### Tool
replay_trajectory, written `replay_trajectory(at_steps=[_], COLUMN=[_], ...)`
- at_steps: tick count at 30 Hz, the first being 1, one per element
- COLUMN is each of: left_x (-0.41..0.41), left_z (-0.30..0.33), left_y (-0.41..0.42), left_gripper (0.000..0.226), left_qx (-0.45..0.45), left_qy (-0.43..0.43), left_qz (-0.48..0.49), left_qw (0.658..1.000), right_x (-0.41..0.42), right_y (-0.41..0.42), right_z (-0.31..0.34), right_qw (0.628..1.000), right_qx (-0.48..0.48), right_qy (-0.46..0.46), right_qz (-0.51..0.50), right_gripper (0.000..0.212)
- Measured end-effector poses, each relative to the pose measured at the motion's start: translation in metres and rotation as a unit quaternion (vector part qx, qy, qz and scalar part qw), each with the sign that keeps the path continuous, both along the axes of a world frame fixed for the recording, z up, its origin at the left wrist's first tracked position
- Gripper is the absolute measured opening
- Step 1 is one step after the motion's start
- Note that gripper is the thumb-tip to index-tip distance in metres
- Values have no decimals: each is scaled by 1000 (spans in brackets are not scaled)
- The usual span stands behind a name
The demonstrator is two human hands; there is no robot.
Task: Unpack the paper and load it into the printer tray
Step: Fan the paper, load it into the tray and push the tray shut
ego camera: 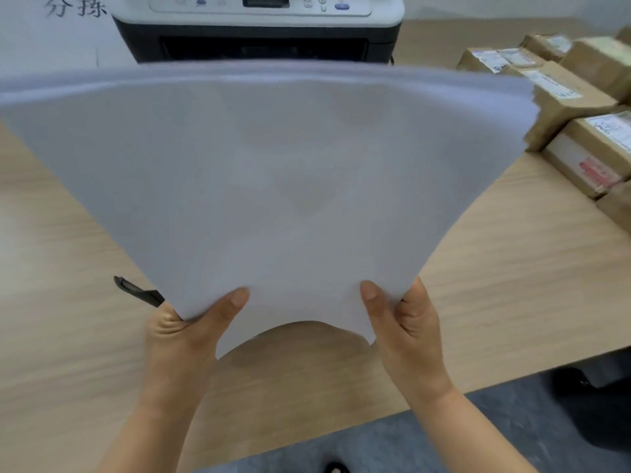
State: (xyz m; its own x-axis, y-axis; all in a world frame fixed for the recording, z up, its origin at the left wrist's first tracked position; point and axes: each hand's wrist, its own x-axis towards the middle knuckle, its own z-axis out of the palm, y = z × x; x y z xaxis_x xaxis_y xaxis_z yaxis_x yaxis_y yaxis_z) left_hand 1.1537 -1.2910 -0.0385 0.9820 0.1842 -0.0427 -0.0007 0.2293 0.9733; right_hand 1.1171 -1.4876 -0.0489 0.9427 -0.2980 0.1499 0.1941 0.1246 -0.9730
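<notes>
A stack of white paper (266,172) is held up above the wooden table (512,285), its near edge bowed upward between my hands. My left hand (184,332) grips the near left corner with the thumb on top. At the near right corner, my right hand (406,322) pinches the stack the same way. The far edge of the stack is fanned and blurred. A white and black printer (259,32) stands at the back of the table, just beyond the paper. Its front slot is dark; the paper hides its lower part.
Several brown cardboard parcels (573,107) with labels are stacked along the table's right side. A black pen-like object (136,290) lies on the table left of my left hand, partly under the paper. A white sheet with printed characters (75,8) is at the back left.
</notes>
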Motion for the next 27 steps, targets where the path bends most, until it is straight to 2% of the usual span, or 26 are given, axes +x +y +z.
replay_trajectory(at_steps=[4,8,11,15,19,23,27], left_x=[-3,-3,-3,-6,-7,-12,-16], left_z=[-6,-3,-7,-24,-37,-40,-44], left_y=[-6,-6,-4,-2,-1,-5,-7], left_gripper=[28,28,26,20,24,29,37], left_qx=[27,36,49,116,190,287,320], left_qy=[27,16,23,60,70,61,68], left_qz=[-2,9,6,-14,-19,-12,-12], left_qw=[999,999,999,991,979,956,945], right_x=[-3,0,0,-3,-6,-11,-13], right_y=[3,2,-1,-1,2,3,4], right_z=[-12,-9,-13,-30,-38,-41,-39], right_qw=[999,999,999,998,993,980,974], right_qx=[-13,19,13,-21,-86,-167,-191], right_qy=[39,25,28,59,84,108,102], right_qz=[21,11,16,23,23,-28,-69], right_gripper=[13,31,32,36,37,35,29])
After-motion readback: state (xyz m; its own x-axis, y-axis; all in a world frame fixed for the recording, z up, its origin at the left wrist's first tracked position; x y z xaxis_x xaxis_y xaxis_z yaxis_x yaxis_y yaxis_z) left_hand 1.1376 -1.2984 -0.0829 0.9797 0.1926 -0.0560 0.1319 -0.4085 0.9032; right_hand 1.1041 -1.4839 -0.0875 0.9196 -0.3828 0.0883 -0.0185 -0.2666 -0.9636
